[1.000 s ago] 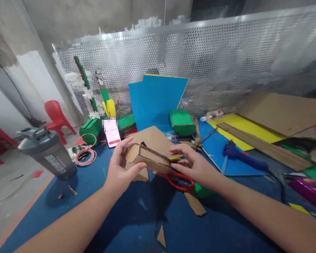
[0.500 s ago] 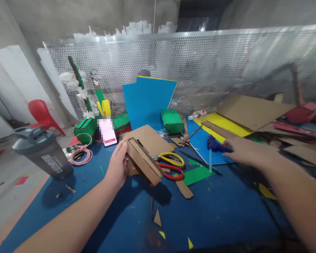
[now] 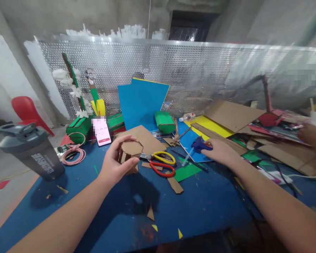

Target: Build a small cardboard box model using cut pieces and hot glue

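My left hand (image 3: pixel 116 158) is wrapped round a small many-sided cardboard box (image 3: pixel 131 149), held above the table with a flat end facing up. My right hand (image 3: pixel 218 151) grips a dark blue glue gun (image 3: pixel 198 144), a pale glue stick (image 3: pixel 187 157) jutting from it down to the left. Between the hands lie scissors (image 3: pixel 163 164) with one yellow and one red handle loop. Beneath and beside them are a green sheet piece (image 3: pixel 188 171) and a cardboard strip (image 3: pixel 176 185). Behind the box rests a flat cardboard sheet (image 3: pixel 144 137).
A grey shaker bottle (image 3: pixel 34 151) stands at the left, near a pink cable coil (image 3: pixel 73 155) and a lit phone (image 3: pixel 101 131). Green box shapes (image 3: pixel 164 122) and a blue board (image 3: pixel 142 102) stand at the back. Another person's hand (image 3: pixel 309 135) shows at far right.
The cardboard box has turned in my left hand, so its flat end now faces up. My right hand has taken up the glue gun and tilted it. The view has shifted right.
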Motion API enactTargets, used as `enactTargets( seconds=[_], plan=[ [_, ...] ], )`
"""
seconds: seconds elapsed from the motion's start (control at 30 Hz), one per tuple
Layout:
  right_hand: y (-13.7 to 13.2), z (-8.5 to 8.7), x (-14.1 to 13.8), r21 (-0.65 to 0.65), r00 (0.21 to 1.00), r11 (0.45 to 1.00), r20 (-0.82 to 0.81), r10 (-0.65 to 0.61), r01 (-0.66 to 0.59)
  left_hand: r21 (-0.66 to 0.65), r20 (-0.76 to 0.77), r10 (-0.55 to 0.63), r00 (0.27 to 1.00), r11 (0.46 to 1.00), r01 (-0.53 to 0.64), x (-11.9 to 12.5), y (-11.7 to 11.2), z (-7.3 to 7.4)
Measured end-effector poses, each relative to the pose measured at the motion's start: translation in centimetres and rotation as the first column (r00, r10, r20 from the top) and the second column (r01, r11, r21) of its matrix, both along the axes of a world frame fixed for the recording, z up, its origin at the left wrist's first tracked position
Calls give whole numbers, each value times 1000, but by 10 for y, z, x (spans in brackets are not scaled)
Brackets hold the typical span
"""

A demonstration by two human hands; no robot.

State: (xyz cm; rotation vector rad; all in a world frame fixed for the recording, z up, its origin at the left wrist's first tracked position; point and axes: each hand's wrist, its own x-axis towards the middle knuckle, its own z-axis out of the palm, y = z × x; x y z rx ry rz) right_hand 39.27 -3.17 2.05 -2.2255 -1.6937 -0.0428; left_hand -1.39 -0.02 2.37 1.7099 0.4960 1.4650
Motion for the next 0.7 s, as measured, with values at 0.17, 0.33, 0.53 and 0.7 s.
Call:
enactTargets(
  seconds=[0.17,0.33,0.53,0.7],
  plan=[
    [-4,17,-25,221,929,969,-323,180,-111,-73,-240,58,969,994,-78,0,0,-10],
    [-17,39,-89,417,534,873,-692,486,-254,-114,-385,76,920,985,-129,4,-1,-5],
    [-20,12,-138,624,263,714,-666,698,-318,2,-421,283,862,950,-311,5,-4,4],
    [-23,-9,-133,637,265,579,-524,810,-509,112,-412,358,838,933,-343,5,-1,2]
  ],
)
